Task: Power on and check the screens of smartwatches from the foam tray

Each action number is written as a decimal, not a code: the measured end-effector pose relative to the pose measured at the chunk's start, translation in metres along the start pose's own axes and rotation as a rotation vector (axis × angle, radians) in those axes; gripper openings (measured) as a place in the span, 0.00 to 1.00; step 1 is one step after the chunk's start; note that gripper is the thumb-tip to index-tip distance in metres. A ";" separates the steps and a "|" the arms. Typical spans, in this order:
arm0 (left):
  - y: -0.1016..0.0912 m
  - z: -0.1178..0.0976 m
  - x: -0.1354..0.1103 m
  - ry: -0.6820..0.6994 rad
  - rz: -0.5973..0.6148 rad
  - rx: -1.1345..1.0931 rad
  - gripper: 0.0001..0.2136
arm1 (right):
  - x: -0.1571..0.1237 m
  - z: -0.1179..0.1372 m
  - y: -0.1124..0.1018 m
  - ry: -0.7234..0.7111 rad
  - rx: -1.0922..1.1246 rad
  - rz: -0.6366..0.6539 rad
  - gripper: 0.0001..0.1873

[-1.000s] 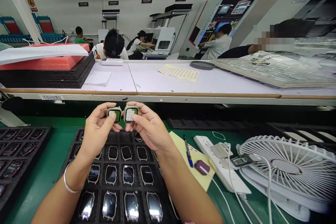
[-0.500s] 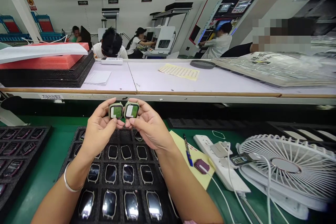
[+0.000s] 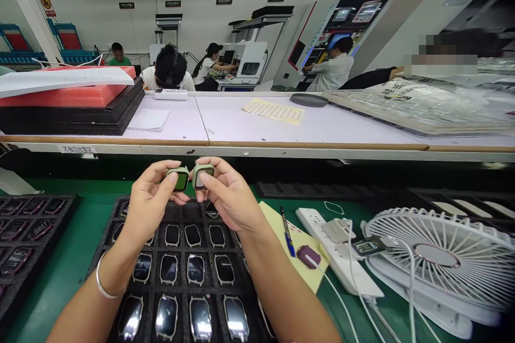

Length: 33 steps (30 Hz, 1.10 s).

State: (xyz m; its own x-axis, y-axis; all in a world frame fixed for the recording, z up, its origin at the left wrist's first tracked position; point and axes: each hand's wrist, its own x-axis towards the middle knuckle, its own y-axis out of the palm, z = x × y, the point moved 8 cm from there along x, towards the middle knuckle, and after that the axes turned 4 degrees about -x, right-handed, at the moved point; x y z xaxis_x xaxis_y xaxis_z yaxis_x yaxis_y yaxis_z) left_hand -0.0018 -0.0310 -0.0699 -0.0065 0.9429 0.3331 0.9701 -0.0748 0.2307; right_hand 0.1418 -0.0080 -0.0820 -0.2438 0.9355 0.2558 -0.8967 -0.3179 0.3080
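Two pale green smartwatch bodies without straps are held close together above a black foam tray (image 3: 183, 263). My left hand (image 3: 149, 198) is closed on the left smartwatch (image 3: 182, 180), its thumb on the edge of the green-lit screen. With its thumb lying across the lit screen, my right hand (image 3: 233, 195) grips the right smartwatch (image 3: 200, 176). Several dark-screened watch bodies (image 3: 196, 269) sit in the tray's compartments below. A compartment under the hands shows only black foam.
Left stands another foam tray (image 3: 52, 246) of watches. On the right are a yellow sheet (image 3: 309, 277), a pen (image 3: 288, 233), a purple charging piece (image 3: 309, 256), a white power strip (image 3: 341, 257) with cables and a white fan (image 3: 438, 254). A raised shelf (image 3: 225, 123) crosses ahead; people work beyond.
Both watches have come slightly lower and tilted. My right thumb has moved up onto the right watch's screen, and my left thumb has risen to the left watch's edge.
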 end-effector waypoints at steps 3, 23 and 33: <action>0.001 0.000 0.000 0.008 0.010 -0.021 0.18 | -0.001 0.001 0.002 0.001 0.013 0.004 0.20; 0.010 0.002 -0.005 -0.035 0.128 -0.058 0.25 | 0.003 0.000 -0.005 -0.011 0.005 -0.055 0.17; 0.005 0.007 -0.002 -0.067 0.044 -0.047 0.24 | 0.000 0.001 -0.001 -0.003 0.021 -0.044 0.24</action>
State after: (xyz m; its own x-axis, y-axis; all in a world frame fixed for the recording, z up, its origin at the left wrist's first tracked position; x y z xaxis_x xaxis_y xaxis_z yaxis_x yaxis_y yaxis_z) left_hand 0.0049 -0.0311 -0.0761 0.0532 0.9578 0.2824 0.9566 -0.1300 0.2607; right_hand 0.1426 -0.0079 -0.0818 -0.2030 0.9482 0.2442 -0.8984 -0.2795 0.3386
